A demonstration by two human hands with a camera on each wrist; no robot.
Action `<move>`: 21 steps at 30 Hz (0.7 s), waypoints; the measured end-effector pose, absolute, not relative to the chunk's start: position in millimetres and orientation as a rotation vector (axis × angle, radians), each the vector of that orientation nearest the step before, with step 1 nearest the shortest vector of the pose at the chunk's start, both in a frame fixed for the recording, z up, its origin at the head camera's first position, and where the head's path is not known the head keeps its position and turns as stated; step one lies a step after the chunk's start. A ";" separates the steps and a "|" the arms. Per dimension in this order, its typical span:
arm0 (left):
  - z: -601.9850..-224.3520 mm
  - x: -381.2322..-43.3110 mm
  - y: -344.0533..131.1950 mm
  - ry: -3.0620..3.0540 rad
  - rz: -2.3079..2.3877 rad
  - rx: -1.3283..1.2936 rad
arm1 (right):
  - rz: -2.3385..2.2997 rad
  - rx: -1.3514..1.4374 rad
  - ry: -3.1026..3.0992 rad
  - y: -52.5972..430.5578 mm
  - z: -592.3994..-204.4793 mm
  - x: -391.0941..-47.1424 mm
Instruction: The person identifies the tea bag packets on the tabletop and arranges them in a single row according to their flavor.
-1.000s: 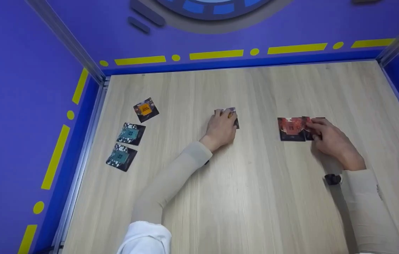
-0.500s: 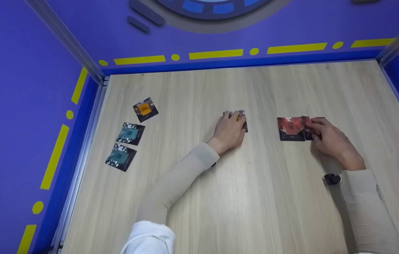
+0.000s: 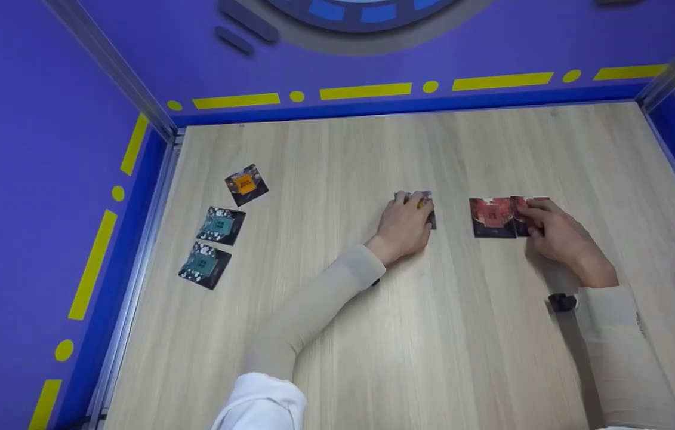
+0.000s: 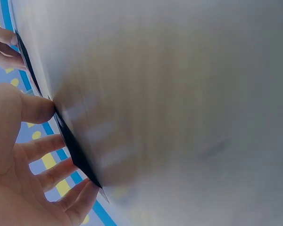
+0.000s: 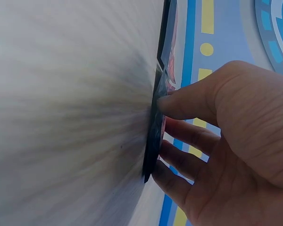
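In the head view, my left hand [image 3: 406, 230] covers a square card with an orange centre [image 3: 427, 195] near mid-table. Its thumb and fingertips hold the card's edges, flat on the wood, and most of the print is hidden beneath them. Further right, my right hand [image 3: 564, 236] holds a red square card [image 3: 521, 229], fingers over its top and thumb low on it. A second red card [image 3: 492, 215] lies flush against its left side. The right wrist view catches the held card's dark edge [image 5: 152, 141] at thumb and fingertips.
At the left lie a tilted orange-centred card [image 3: 246, 185] and two teal-centred cards, one [image 3: 221, 226] above the other [image 3: 205, 266]. Blue-purple panels with yellow marks bound the wooden table [image 3: 337, 155] at the back and both sides.
My left hand has slid the orange-centred card rightward and slightly nearer, closing the distance to the red pair. My right hand and the red cards have stayed put.
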State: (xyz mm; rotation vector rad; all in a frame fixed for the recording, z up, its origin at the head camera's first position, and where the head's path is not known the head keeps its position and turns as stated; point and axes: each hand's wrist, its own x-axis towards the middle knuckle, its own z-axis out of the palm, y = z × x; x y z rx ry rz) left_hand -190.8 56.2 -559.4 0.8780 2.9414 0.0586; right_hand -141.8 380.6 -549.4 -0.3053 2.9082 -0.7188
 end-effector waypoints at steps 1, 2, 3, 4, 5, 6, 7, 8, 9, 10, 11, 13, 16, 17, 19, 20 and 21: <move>-559.8 -190.0 58.2 2.941 0.063 0.882 | -0.722 -0.309 2.910 380.8 -549.6 -141.7; -560.1 -189.2 60.4 2.941 0.065 0.889 | -0.724 -0.314 2.914 380.9 -549.7 -141.6; -560.3 -188.5 62.5 2.941 0.072 0.894 | -0.725 -0.320 2.918 381.0 -549.6 -141.3; -560.7 -188.0 64.6 2.940 0.073 0.899 | -0.726 -0.321 2.920 381.1 -549.7 -141.2; -561.1 -187.4 66.7 2.941 0.075 0.904 | -0.725 -0.323 2.921 381.2 -549.7 -141.2; -561.3 -186.7 68.8 2.941 0.080 0.908 | -0.724 -0.323 2.922 381.3 -549.8 -141.2; -561.3 -186.3 70.8 2.942 0.081 0.912 | -0.722 -0.318 2.921 381.1 -549.7 -141.3; -561.1 -185.7 72.7 2.941 0.083 0.918 | -0.717 -0.316 2.920 380.8 -549.3 -141.4; -561.1 -185.2 74.7 2.941 0.085 0.922 | -0.713 -0.312 2.918 380.6 -549.2 -141.6; -561.1 -184.8 76.5 2.940 0.081 0.928 | -0.712 -0.305 2.913 380.5 -549.1 -141.9; -561.0 -184.2 78.4 2.941 0.077 0.934 | -0.710 -0.301 2.909 380.3 -549.0 -142.1; -561.0 -183.4 82.0 2.942 0.067 0.947 | -0.709 -0.295 2.904 380.0 -548.7 -142.4; -560.9 -182.5 87.3 2.944 0.053 0.957 | -0.712 -0.296 2.898 380.0 -548.6 -142.8; -560.8 -182.1 89.1 2.943 0.051 0.958 | -0.711 -0.298 2.897 379.9 -548.4 -142.8; -560.6 -181.3 93.0 2.938 0.056 0.957 | -0.710 -0.291 2.893 379.9 -548.3 -142.7; -560.5 -180.7 95.1 2.935 0.060 0.956 | -0.711 -0.287 2.891 380.0 -548.1 -142.6; -560.5 -180.4 97.3 2.931 0.063 0.958 | -0.710 -0.285 2.892 380.5 -548.2 -142.4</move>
